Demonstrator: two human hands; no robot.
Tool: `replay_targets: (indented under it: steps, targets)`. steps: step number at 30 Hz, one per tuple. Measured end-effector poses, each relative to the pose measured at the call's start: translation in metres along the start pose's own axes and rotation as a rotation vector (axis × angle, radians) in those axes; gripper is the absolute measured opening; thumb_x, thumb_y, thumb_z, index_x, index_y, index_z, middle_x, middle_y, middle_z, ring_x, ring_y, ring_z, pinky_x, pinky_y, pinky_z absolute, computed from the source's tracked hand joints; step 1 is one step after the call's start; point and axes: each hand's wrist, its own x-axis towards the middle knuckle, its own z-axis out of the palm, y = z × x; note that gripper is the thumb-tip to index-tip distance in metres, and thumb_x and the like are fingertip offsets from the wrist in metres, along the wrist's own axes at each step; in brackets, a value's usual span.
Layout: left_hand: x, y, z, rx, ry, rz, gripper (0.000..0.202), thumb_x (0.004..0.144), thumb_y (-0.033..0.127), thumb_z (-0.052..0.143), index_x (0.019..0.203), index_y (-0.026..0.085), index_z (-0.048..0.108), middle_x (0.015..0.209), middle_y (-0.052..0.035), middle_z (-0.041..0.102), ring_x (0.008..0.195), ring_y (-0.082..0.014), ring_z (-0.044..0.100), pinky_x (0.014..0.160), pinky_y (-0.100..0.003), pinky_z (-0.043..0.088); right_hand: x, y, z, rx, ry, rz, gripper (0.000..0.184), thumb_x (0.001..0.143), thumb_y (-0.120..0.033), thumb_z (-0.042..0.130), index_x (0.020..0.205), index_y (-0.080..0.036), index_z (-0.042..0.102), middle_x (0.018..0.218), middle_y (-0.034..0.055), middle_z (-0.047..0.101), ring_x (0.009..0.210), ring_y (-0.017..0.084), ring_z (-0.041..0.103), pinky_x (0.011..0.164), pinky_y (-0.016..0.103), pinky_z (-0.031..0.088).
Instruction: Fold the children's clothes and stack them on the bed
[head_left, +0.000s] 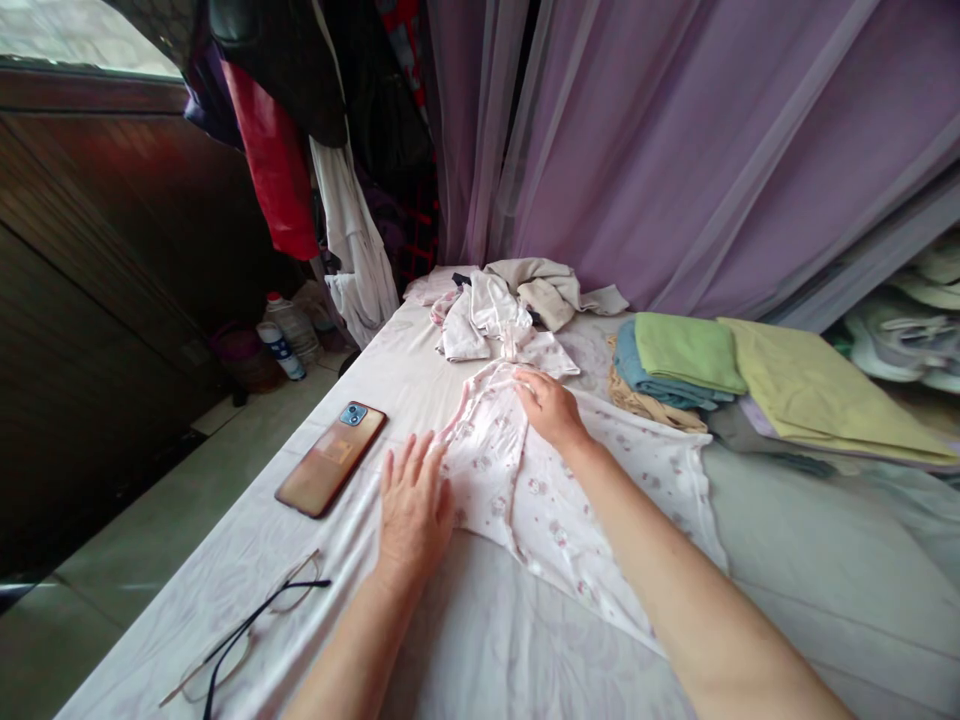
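Observation:
A white garment with small pink prints [540, 490] lies spread on the bed sheet [480, 640]. My left hand [412, 505] rests flat on the garment's left edge, fingers stretched out and apart. My right hand [551, 405] sits on the garment's far end, fingers curled down and pinching the fabric near its top edge.
A phone [331, 458] lies face down left of the garment, and eyeglasses [247, 630] lie nearer the bed's left edge. Unfolded pale clothes [510, 300] are heaped at the far end. Folded green, blue and yellow cloths [720, 375] are stacked on the right. Bottles [281, 345] stand on the floor.

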Motion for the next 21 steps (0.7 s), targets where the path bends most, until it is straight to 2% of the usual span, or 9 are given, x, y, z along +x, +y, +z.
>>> replay_targets:
  steps: [2, 4, 5, 7, 11, 16, 21]
  targets:
    - [-0.003, 0.013, 0.000, -0.068, -0.135, 0.249, 0.043, 0.094, 0.029, 0.045, 0.137, 0.023, 0.051, 0.148, -0.0072, 0.048, 0.144, -0.0264, 0.032, 0.119, -0.051, 0.020, -0.034, 0.004, -0.008, -0.054, -0.043, 0.068, 0.038, 0.095, -0.028, 0.036, 0.110, -0.019, 0.070, 0.113, 0.0103, 0.072, 0.109, 0.023, 0.063, 0.099, 0.038, 0.047]
    - [-0.008, 0.026, 0.001, -0.132, -0.295, 0.436, 0.051, 0.095, 0.044, 0.047, 0.142, 0.024, 0.047, 0.150, -0.0052, 0.047, 0.144, -0.0257, 0.031, 0.120, -0.049, 0.020, -0.060, 0.004, -0.012, -0.108, -0.132, 0.035, 0.039, 0.094, -0.031, 0.039, 0.117, -0.018, 0.068, 0.123, 0.0119, 0.068, 0.118, 0.024, 0.059, 0.105, 0.040, 0.043]
    - [-0.011, 0.031, 0.001, -0.152, -0.361, 0.482, 0.057, 0.094, 0.051, 0.046, 0.144, 0.024, 0.044, 0.150, -0.0051, 0.046, 0.144, -0.0258, 0.032, 0.120, -0.048, 0.021, -0.069, 0.003, -0.013, -0.140, -0.181, 0.014, 0.041, 0.094, -0.032, 0.040, 0.123, -0.017, 0.065, 0.131, 0.0126, 0.063, 0.125, 0.025, 0.054, 0.108, 0.042, 0.040]
    - [-0.014, 0.037, 0.003, -0.163, -0.433, 0.498, 0.066, 0.092, 0.061, 0.044, 0.147, 0.024, 0.041, 0.151, -0.0058, 0.044, 0.144, -0.0266, 0.033, 0.120, -0.049, 0.021, -0.075, 0.002, -0.015, -0.204, -0.274, -0.013, 0.048, 0.094, -0.035, 0.041, 0.136, -0.016, 0.054, 0.146, 0.0126, 0.050, 0.137, 0.026, 0.042, 0.114, 0.047, 0.032]
    - [-0.015, 0.038, 0.003, -0.165, -0.448, 0.478, 0.065, 0.090, 0.064, 0.044, 0.145, 0.029, 0.045, 0.151, -0.0052, 0.045, 0.144, -0.0272, 0.033, 0.120, -0.051, 0.019, -0.061, 0.006, -0.017, -0.286, -0.402, 0.041, 0.057, 0.096, -0.041, 0.038, 0.148, -0.018, 0.039, 0.155, 0.0118, 0.036, 0.144, 0.025, 0.031, 0.116, 0.052, 0.023]
    - [-0.013, 0.037, -0.001, -0.183, -0.462, 0.478, 0.054, 0.090, 0.061, 0.048, 0.139, 0.038, 0.051, 0.152, -0.0026, 0.045, 0.143, -0.0282, 0.033, 0.119, -0.054, 0.019, -0.053, 0.010, -0.013, -0.324, -0.376, 0.180, 0.055, 0.097, -0.043, 0.034, 0.147, -0.021, 0.040, 0.157, 0.0121, 0.034, 0.145, 0.027, 0.028, 0.115, 0.054, 0.024]
    - [-0.013, 0.038, -0.004, -0.183, -0.443, 0.482, 0.050, 0.091, 0.060, 0.048, 0.137, 0.040, 0.053, 0.151, -0.0016, 0.046, 0.142, -0.0287, 0.035, 0.118, -0.056, 0.022, -0.067, -0.001, -0.009, -0.310, -0.383, 0.127, 0.053, 0.098, -0.045, 0.035, 0.147, -0.026, 0.041, 0.157, 0.0095, 0.034, 0.144, 0.026, 0.029, 0.115, 0.054, 0.023]
